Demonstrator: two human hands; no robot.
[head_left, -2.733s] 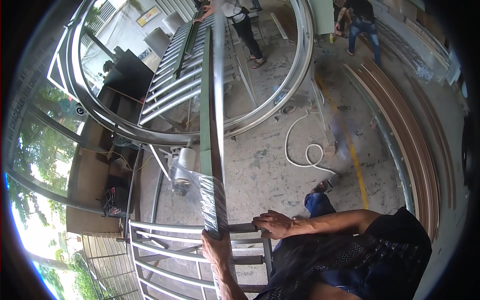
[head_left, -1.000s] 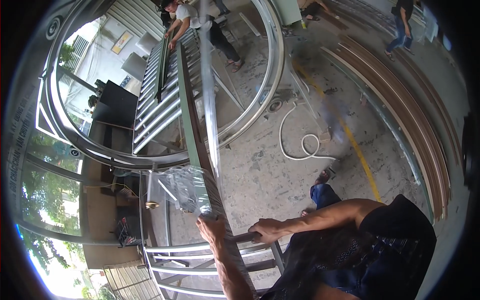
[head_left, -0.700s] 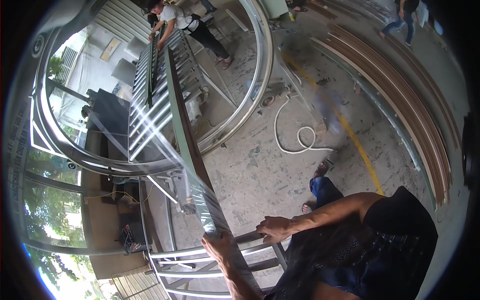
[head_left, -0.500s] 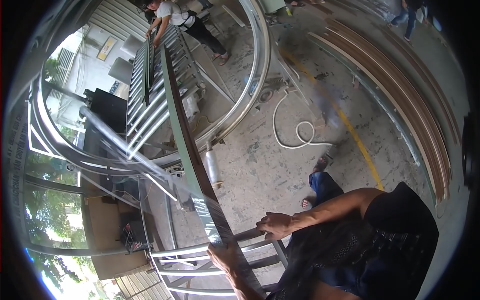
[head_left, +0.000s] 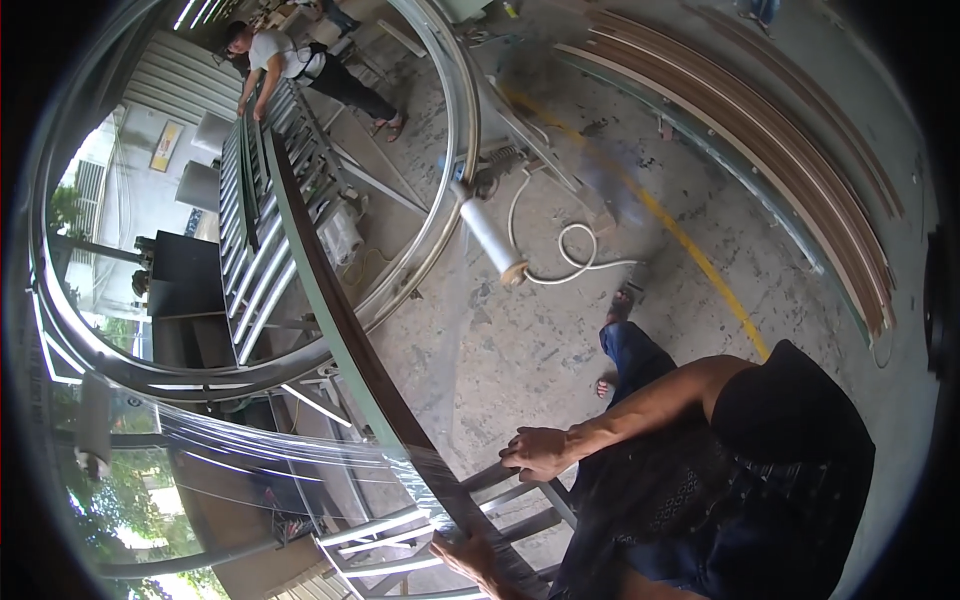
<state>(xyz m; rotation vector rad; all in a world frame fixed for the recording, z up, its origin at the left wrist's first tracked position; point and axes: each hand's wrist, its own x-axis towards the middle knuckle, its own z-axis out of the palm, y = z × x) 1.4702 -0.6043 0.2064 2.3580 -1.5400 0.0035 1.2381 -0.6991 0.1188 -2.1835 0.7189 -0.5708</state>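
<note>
1. At the bottom centre of the frame, my left hand [head_left: 478, 558] lies flat on the long curved profile with a dark brown face and a green edge [head_left: 330, 330]. Its grip is spread and pressing rather than closed round anything, right where clear plastic stretch film [head_left: 240, 440] already covers the near end.
2. Just above it, toward the centre, my right hand [head_left: 538, 452] has its grip curled shut on a grey metal bar of the roller rack [head_left: 490, 478] that carries the profile like a desk.
3. Left of my hands, in the lower left, the film fans out in shiny taut strands away from the profile.
4. I judge the step in hand to be wrapping the near end of the profile, with me steadying the piece.
5. The next move calls for keeping the profile still and the film tight as the wrap works along it.
6. Up the middle, a white roll of film on a cardboard core [head_left: 488, 232] shows over the stained concrete floor [head_left: 560, 330], beside a loose white hose [head_left: 575, 262].
7. In the upper left, another person in a light shirt [head_left: 285, 55] bends over the far end of the profile.
8. Along the upper right, more curved brown strips [head_left: 800, 170] lie on the floor.
</note>
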